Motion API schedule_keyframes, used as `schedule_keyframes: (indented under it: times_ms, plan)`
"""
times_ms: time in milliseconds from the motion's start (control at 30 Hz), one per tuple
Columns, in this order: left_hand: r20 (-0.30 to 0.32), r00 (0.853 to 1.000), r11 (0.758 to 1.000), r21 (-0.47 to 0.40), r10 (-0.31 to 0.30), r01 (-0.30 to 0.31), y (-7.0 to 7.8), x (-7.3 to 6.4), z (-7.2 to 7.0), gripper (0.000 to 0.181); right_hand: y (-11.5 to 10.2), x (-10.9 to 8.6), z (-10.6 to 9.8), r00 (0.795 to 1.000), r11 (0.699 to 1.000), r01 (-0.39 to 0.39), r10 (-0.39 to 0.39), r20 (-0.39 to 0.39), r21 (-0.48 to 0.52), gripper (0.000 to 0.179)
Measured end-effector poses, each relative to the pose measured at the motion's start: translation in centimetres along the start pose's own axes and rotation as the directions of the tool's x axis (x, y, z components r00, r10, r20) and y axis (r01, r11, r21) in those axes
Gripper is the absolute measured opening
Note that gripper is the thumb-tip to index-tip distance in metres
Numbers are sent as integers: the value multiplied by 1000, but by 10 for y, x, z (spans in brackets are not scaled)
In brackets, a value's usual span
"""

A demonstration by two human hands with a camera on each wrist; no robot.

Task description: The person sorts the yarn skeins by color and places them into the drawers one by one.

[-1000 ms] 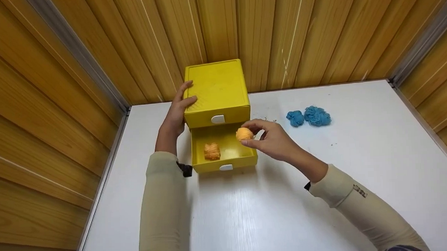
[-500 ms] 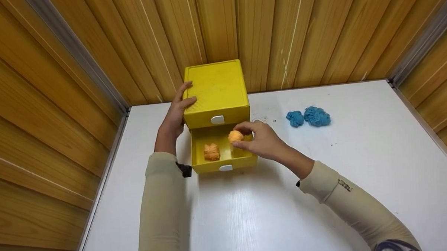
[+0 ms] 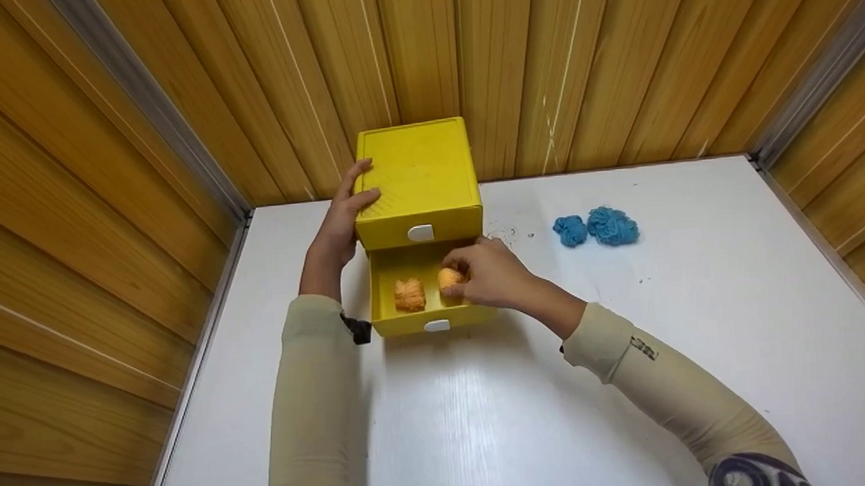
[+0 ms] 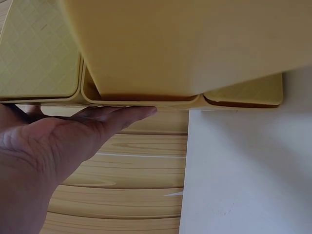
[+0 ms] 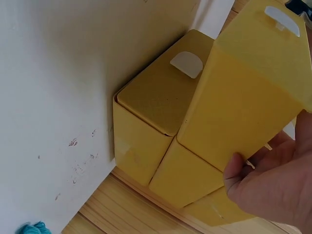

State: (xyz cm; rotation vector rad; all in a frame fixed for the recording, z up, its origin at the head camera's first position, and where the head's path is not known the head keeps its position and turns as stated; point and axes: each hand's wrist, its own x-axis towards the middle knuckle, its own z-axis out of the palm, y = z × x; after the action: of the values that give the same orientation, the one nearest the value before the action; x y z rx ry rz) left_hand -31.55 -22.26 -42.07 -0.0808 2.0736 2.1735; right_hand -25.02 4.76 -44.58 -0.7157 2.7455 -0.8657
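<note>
A yellow drawer cabinet stands at the back of the white table, its middle drawer pulled out toward the person. My left hand rests against the cabinet's left side, thumb and a finger over the top edge; the left wrist view shows straight fingers along the side wall. With thumb and fingers, my right hand pinches an orange yarn ball low inside the drawer's right half. Another orange yarn ball lies in the drawer's left half. From the right wrist, the drawer wall hides the held ball.
Two blue yarn balls, a small one and a larger one, lie on the table right of the cabinet. Wood-patterned panels rise behind and at both sides. Small dark specks dot the table near the cabinet.
My right hand has moved left and down into the drawer with the orange yarn ball in its fingers. The left hand and cabinet have stayed in place.
</note>
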Motion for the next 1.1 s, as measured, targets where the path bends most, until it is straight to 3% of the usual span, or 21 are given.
schedule_keyframes:
  times_ms: [367,1100]
  plan:
    - [-4,1000,1000,-19,13,-13,0,2,-1,58,-5,7,3,999,989,45,-41,33,-143,38]
    - [13,1000,999,-35,12,-12,0,2,0,61,-2,0,-3,999,993,51,-49,21,-105,46]
